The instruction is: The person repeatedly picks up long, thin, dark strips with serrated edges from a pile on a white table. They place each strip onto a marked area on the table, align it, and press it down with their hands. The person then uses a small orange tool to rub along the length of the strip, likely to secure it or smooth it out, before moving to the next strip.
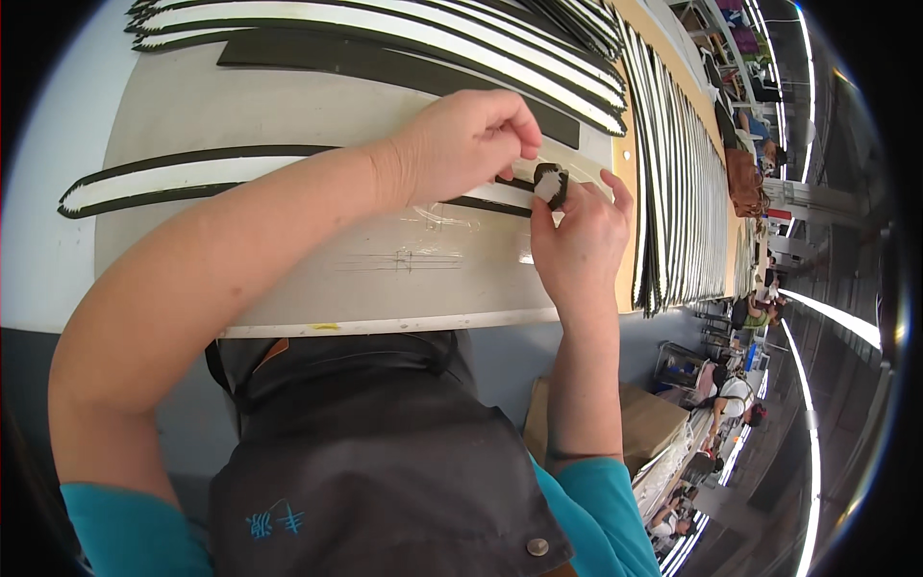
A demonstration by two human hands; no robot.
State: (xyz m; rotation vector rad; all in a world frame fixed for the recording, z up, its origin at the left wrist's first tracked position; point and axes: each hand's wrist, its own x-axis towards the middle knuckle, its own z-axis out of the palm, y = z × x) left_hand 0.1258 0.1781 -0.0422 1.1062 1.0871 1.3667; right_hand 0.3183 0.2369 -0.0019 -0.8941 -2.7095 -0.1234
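The right hand (584, 236) pinches a dark-edged piece (550, 186); the white strip (154, 185) runs leftward. The left hand (466, 144) curls nearby, contents unclear.

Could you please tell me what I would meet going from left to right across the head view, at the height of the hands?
The dark-edged white strip's left end, the left hand, the right hand, the row of dark-edged white strips, the brown bag.
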